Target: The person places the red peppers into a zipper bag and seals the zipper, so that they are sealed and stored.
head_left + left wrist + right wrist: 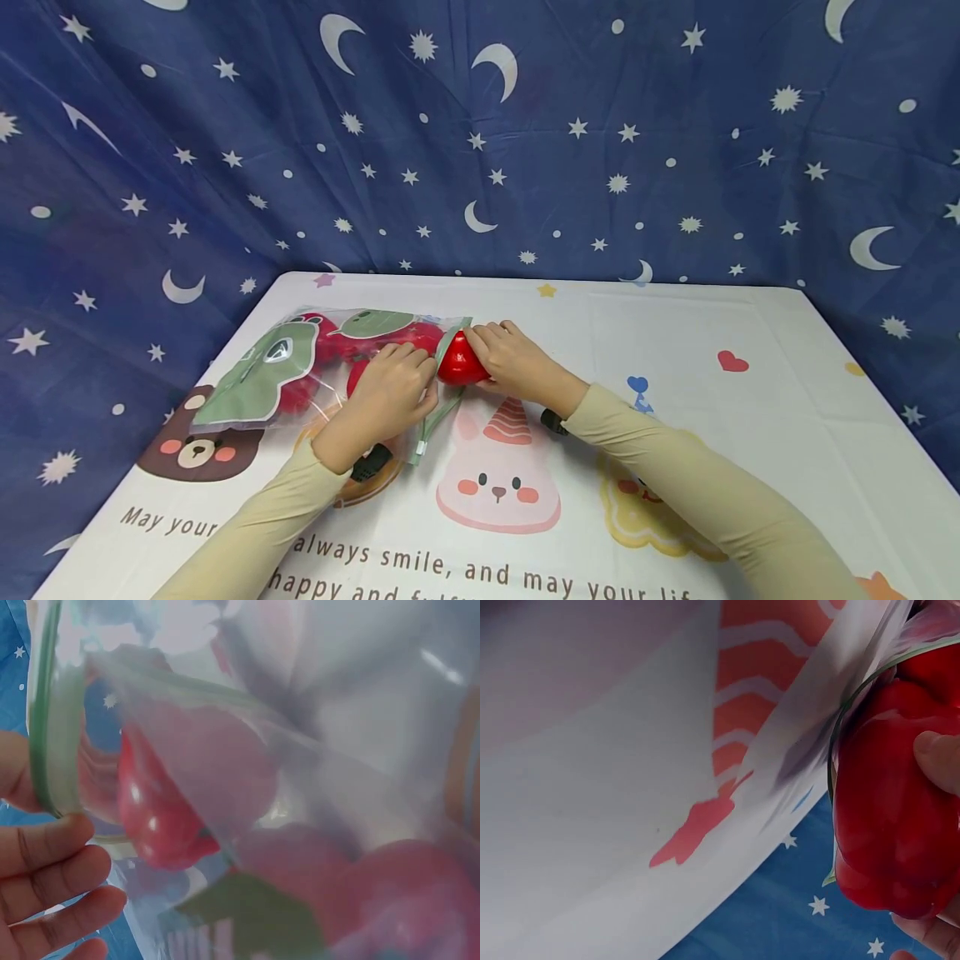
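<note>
A shiny red bell pepper (461,360) is at the mouth of a clear zip bag with green prints (258,379). My right hand (517,354) grips the pepper; in the right wrist view the thumb (941,759) lies on its side and the bag's green rim curves around it. With my left hand (393,387) I pinch the bag's edge; the left wrist view shows its fingers (56,844) at the green zip strip (43,712). Inside the bag lie several red objects (405,892), blurred by the plastic.
The bag lies on a white table cover (750,467) printed with cartoon animals and lettering. A white zip slider (421,448) sits at the bag's lower corner. Behind the table hangs a blue curtain (540,200) with moons and stars.
</note>
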A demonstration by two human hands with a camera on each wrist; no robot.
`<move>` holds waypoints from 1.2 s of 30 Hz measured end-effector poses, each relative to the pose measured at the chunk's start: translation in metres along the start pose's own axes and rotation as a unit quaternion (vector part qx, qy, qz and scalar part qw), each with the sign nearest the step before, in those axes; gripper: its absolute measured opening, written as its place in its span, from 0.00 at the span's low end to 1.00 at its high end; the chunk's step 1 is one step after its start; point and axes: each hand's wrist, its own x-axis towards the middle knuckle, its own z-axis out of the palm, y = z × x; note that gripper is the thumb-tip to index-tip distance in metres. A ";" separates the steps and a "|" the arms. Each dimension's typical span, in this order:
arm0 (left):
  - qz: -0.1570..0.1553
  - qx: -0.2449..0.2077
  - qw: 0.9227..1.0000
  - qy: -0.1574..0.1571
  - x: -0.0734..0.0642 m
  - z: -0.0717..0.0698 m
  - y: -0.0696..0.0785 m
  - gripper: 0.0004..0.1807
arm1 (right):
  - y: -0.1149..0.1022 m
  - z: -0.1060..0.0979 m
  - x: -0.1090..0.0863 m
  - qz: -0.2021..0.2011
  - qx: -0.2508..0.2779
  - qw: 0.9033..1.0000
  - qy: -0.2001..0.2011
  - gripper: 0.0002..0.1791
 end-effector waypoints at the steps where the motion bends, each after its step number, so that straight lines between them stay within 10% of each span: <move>1: -0.001 0.000 1.000 0.000 0.000 0.000 0.000 0.08 | -0.001 0.000 0.001 0.000 0.002 1.000 -0.002 0.41; 25: 0.000 0.007 1.000 0.016 -0.001 0.001 -0.001 0.07 | -0.003 -0.002 0.002 -0.042 0.080 0.995 -0.045 0.35; 36: 0.010 0.016 0.999 0.028 0.000 0.001 -0.001 0.06 | -0.006 0.004 0.003 -0.033 0.037 0.999 0.016 0.28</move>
